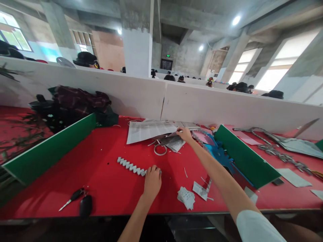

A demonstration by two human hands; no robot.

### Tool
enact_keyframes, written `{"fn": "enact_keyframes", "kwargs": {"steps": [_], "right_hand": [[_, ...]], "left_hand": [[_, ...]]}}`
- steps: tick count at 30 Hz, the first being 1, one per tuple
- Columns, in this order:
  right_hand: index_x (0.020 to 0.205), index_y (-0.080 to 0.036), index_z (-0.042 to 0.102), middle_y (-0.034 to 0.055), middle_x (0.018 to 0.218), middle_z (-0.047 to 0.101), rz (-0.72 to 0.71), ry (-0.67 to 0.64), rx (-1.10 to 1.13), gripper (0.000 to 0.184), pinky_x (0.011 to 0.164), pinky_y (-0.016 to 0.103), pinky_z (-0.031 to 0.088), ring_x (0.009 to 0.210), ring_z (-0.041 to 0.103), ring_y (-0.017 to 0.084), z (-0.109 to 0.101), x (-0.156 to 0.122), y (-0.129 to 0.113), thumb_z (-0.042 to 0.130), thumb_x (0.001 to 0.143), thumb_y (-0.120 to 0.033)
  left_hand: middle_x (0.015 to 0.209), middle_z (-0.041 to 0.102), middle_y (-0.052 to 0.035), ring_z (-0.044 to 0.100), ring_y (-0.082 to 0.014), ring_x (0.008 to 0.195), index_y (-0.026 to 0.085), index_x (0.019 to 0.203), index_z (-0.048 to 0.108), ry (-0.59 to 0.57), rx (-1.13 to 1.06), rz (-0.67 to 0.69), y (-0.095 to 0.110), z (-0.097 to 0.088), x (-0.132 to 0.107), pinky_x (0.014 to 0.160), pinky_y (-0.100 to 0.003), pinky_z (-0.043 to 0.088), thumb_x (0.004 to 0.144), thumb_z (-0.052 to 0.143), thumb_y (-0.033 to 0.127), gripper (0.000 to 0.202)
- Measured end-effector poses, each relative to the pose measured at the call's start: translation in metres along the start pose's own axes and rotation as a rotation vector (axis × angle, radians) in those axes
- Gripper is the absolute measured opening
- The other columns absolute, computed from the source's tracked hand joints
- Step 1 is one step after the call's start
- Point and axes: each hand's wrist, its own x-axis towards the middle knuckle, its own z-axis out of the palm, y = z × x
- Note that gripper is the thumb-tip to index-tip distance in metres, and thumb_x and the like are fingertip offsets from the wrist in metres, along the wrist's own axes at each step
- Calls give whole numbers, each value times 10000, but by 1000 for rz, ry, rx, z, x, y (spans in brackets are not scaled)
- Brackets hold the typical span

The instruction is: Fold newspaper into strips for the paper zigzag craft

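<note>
A zigzag chain of folded paper (131, 166) lies on the red tabletop. My left hand (153, 179) is closed over its right end, with the fingers curled and partly hiding it. Stretched out toward the back, my right hand (185, 134) pinches the edge of a sheet of newspaper (151, 129) whose near side is tilted up. Other printed sheets (174, 143) lie beneath it. A pale ring (160, 149) rests just in front of the sheets. Small cut paper pieces (186, 197) form a loose pile near the front edge, beside a folded paper piece (200, 190).
Green dividers stand at left (52, 146) and right (247, 158), with a white partition (227, 102) behind. Keys (73, 198) and a black mouse-shaped object (86, 205) lie at front left. Blue material (219, 154) leans by the right divider. A dark plaid cloth (78, 99) sits back left.
</note>
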Motion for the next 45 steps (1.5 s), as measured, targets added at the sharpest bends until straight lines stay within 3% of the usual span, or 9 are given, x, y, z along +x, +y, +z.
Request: {"fn": "enact_keyframes", "kwargs": {"steps": [7,14,18,21,27,32,41,45], "right_hand": [[940,-149,619,32,812,702,115,59,141,246,487,180,453,540,613,99,-23,18,3,430,808,-234],[913,-157,647,25,768,701,105,30,85,232,552,203,459,536,590,104,-26,22,1,470,799,-254],[869,-170,673,24,760,699,53,-56,1,198,647,218,457,682,624,138,-14,6,0,512,784,-247],[904,-181,663,34,866,702,19,-116,-85,213,697,225,444,799,626,153,-4,-14,1,490,807,-258],[915,-192,643,61,946,689,-52,-281,-314,203,678,240,430,868,633,192,19,-62,1,470,829,-252],[1071,-193,565,107,1110,622,-108,-370,-472,278,702,266,445,929,628,217,33,-86,-4,429,873,-332],[1093,-160,586,146,1115,625,-241,-449,-539,293,799,330,432,996,605,254,21,-58,-13,414,876,-257],[1030,-215,624,77,1022,676,-207,-432,-505,259,762,293,445,948,624,222,16,-43,-15,418,882,-266]], "left_hand": [[1079,572,-76,500,-227,996,154,957,628,-4,-7,10,-1,3,0,890,-350,377,838,427,109,237],[1060,573,-75,499,-225,977,161,934,632,-18,-46,15,-1,1,-2,885,-362,371,860,400,131,245],[1055,572,-78,499,-218,982,162,939,630,-20,-65,10,-1,0,-3,882,-356,371,862,407,136,237],[1053,573,-80,498,-218,988,155,957,628,-16,-75,17,-1,-1,-4,890,-352,370,869,407,149,239],[1057,573,-87,495,-214,991,151,984,626,-28,-93,24,-1,-4,-6,889,-352,369,876,380,144,269],[1071,568,-83,489,-216,997,155,975,622,-27,-83,13,0,-4,-6,891,-351,362,867,392,137,255],[1040,567,-81,489,-219,983,167,958,620,-12,-100,23,0,-2,-6,883,-358,364,879,376,154,257],[1044,568,-80,492,-215,977,163,943,618,-28,-102,10,0,-3,-5,884,-359,370,863,394,139,239]]}}
